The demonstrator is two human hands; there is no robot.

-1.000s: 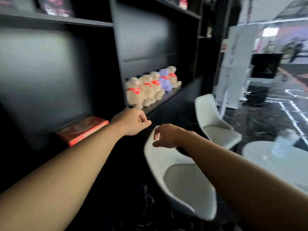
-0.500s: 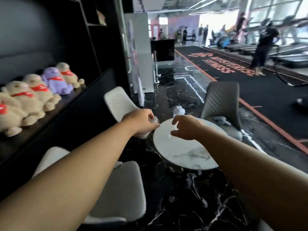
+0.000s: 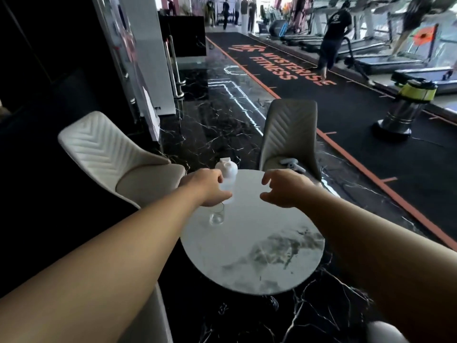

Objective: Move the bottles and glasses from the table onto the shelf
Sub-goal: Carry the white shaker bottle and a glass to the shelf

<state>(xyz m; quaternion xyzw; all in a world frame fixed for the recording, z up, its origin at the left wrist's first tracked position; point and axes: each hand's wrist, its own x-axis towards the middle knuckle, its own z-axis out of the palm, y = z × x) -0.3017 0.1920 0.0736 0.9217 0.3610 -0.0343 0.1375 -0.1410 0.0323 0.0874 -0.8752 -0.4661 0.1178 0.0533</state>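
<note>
A white shaker bottle (image 3: 227,172) stands at the far left rim of the round marble table (image 3: 252,253). Just in front of it stands a clear glass (image 3: 217,216). My left hand (image 3: 206,188) is at the bottle's left side, just above the glass. Its fingers and thumb curl apart around the bottle's lower part, and a firm grip does not show. My right hand (image 3: 284,188) hovers over the table's far side, right of the bottle, fingers spread and holding nothing. The shelf lies out of view in the dark area to the left.
A white padded chair (image 3: 111,157) stands left of the table. A grey chair (image 3: 289,129) behind it carries a small white device (image 3: 293,164). On the black mat at right are a steel vacuum canister (image 3: 405,107) and a person (image 3: 333,38).
My view has swung right, from the dark shelf with plush toys to the table. Both hands have come over the table; the left has reached the bottle and the right has spread open.
</note>
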